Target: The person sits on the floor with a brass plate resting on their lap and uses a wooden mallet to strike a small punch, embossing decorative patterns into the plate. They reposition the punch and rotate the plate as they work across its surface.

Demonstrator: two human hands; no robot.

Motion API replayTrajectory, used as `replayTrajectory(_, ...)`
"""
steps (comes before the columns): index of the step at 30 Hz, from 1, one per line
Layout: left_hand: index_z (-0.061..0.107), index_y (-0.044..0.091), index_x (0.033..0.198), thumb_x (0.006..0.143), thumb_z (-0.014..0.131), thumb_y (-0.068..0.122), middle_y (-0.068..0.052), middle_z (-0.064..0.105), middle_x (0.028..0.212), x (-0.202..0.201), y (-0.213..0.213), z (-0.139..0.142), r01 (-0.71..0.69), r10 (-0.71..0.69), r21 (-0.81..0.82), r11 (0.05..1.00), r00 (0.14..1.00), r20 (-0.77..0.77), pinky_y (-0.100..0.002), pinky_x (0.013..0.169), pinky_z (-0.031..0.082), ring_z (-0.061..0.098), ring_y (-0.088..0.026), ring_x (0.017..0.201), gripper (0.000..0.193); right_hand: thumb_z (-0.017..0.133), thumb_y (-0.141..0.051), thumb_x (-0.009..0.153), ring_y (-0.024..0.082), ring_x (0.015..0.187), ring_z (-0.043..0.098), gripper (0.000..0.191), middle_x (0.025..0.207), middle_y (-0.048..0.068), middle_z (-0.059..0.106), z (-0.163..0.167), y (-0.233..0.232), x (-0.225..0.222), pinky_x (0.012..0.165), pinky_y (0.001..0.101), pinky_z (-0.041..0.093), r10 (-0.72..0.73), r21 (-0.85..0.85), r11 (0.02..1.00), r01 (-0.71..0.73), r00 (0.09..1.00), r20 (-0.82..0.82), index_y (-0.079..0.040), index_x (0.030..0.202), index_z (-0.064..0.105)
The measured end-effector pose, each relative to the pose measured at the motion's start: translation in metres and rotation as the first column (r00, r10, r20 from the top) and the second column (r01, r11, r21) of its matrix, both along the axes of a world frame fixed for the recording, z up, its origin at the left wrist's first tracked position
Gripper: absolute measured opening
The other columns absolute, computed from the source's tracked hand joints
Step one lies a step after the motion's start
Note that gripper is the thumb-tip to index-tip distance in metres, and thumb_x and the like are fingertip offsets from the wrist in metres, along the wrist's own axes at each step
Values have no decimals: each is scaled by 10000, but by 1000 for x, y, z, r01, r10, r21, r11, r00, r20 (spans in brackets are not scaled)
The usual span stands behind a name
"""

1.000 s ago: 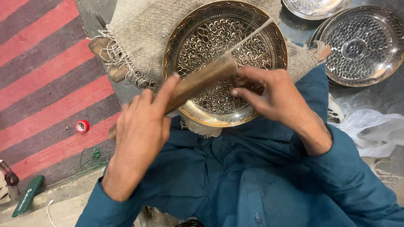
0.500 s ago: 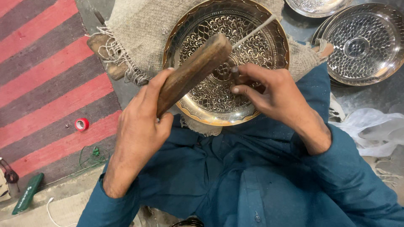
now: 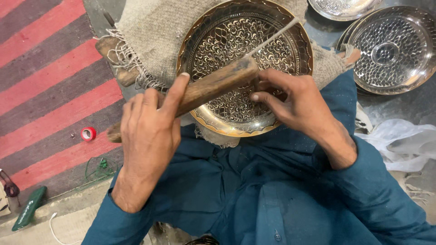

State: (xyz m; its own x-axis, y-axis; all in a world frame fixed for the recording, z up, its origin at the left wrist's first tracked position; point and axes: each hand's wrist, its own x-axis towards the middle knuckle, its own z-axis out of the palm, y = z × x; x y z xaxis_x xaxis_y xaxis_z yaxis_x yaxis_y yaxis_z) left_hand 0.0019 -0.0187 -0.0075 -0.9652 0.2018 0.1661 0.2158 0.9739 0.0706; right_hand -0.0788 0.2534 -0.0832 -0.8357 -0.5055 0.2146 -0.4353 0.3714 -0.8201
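Observation:
A round brass plate (image 3: 227,36) with fine engraved floral patterns lies on a burlap cloth (image 3: 150,31) in front of my lap. My left hand (image 3: 147,136) grips a brown wooden stick (image 3: 213,84) that slants up to the right, and its far end sits by my right fingers. My right hand (image 3: 295,102) pinches a thin metal rod (image 3: 272,38) whose lower tip rests on the plate. The rod slants up to the plate's far right rim.
Two silver embossed plates (image 3: 390,50) lie at the upper right. A red and grey striped rug (image 3: 41,81) covers the left, with a small red tape roll (image 3: 88,134) on it. A green flat object (image 3: 28,208) lies bottom left and white plastic (image 3: 399,140) at right.
The wooden stick's far end rose over the plate half a second ago and has come back down beside my right fingers. My right hand and the rod stayed in place.

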Motion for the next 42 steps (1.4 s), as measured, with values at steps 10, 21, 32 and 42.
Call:
replayTrajectory(10, 452, 165, 1527, 829, 706, 25, -150, 562, 1013, -1, 1, -4, -22, 9, 198, 980, 998, 67, -522, 875, 472, 600, -393, 968, 755, 738, -108, 941, 189, 925, 788, 344, 1045, 87, 783, -4, 1, -2, 727, 305, 654, 35, -6, 999, -34, 994, 102, -61, 1275, 667)
replayTrajectory(21, 464, 150, 1515, 790, 726, 40, -166, 551, 991, -2, 1, -8, -6, 0, 136, 991, 999, 46, -529, 872, 474, 589, -408, 938, 778, 741, -119, 923, 169, 806, 779, 385, 998, 82, 788, 0, 0, -2, 568, 313, 568, -6, 24, 1000, 3, 990, 138, -45, 1292, 660)
replayTrajectory(32, 466, 181, 1529, 784, 710, 2, -150, 546, 974, -3, -2, -11, -5, -1, 117, 993, 999, 54, -520, 873, 477, 591, -386, 946, 804, 760, -139, 917, 170, 703, 734, 367, 933, 118, 773, 1, 0, -2, 566, 316, 541, -4, 36, 999, -1, 993, 120, -45, 1263, 682)
replayTrajectory(42, 478, 186, 1527, 806, 702, 6, -155, 529, 959, -5, -4, -9, -13, 11, 112, 994, 1000, 18, -523, 887, 478, 587, -388, 954, 776, 756, -156, 928, 159, 744, 749, 373, 974, 124, 780, 0, -1, -2, 588, 294, 567, 32, -1, 999, -32, 994, 102, -39, 1272, 674)
